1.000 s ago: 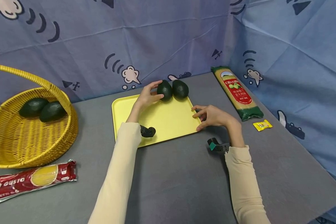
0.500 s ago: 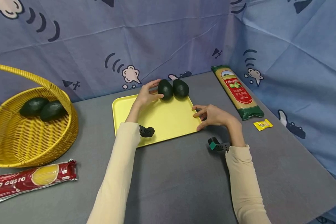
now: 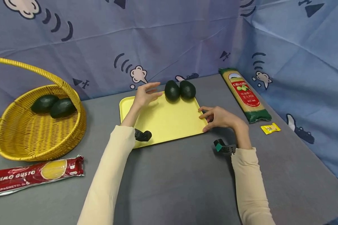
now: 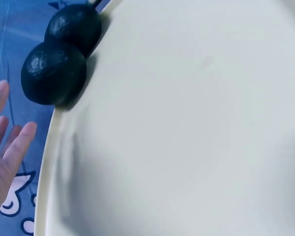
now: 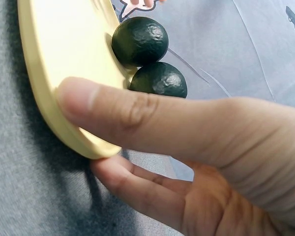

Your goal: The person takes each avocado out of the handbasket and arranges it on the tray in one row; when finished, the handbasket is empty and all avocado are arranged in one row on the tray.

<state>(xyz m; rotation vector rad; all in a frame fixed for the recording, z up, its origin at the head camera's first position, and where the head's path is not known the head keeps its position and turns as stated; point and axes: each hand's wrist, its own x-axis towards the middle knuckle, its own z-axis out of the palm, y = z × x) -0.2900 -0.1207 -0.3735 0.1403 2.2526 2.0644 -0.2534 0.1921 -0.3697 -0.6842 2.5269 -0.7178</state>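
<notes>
Two dark green avocados, a left one [image 3: 172, 91] and a right one [image 3: 187, 90], sit side by side at the far right edge of a yellow tray [image 3: 169, 122]. My left hand [image 3: 145, 96] hovers over the tray's back edge, fingers spread and a small gap from the left avocado. The left wrist view shows the same hand [image 4: 10, 157] holding nothing. At the tray's right end, my right hand [image 3: 222, 117] pinches the rim. Up close in the right wrist view, its thumb [image 5: 113, 105] lies on the rim, with fingertips at the outer side.
A yellow wicker basket [image 3: 81, 125] with two more avocados stands on the left. In front of it lies a red spaghetti pack [image 3: 33, 175]. To the right are a green and gold pasta pack [image 3: 245, 95] and a small yellow wrapped candy [image 3: 270, 128]. Patterned cloth hangs behind.
My left hand has let go of the left avocado and drawn back leftward. The avocados stay put on the tray, and my right hand keeps its hold. The head view has turned slightly left.
</notes>
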